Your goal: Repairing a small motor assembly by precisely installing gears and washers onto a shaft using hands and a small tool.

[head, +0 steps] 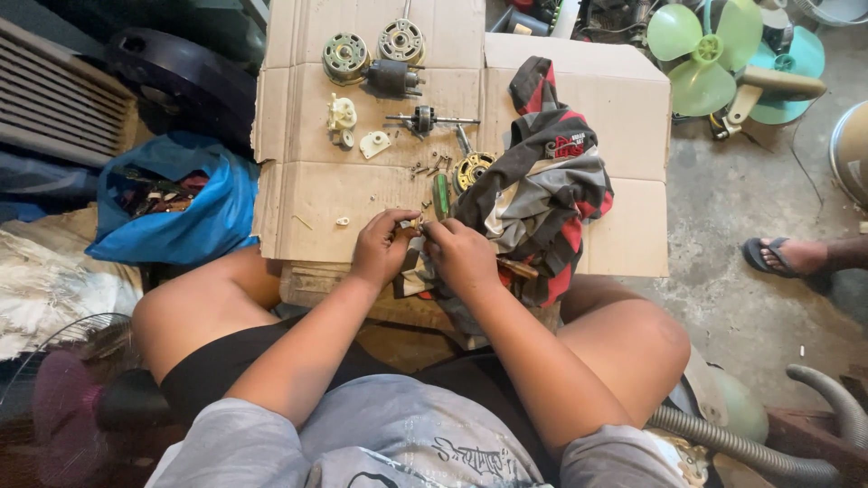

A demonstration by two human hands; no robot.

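Looking down from the head, the left hand [380,246] and right hand [461,256] meet over the cardboard [298,208], both pinching one tiny part [414,223] between their fingertips. It looks like a small-piece fitting step. A green screwdriver [441,194] lies just beside them, near loose screws [430,167]. A next move would need a steady, careful grip.
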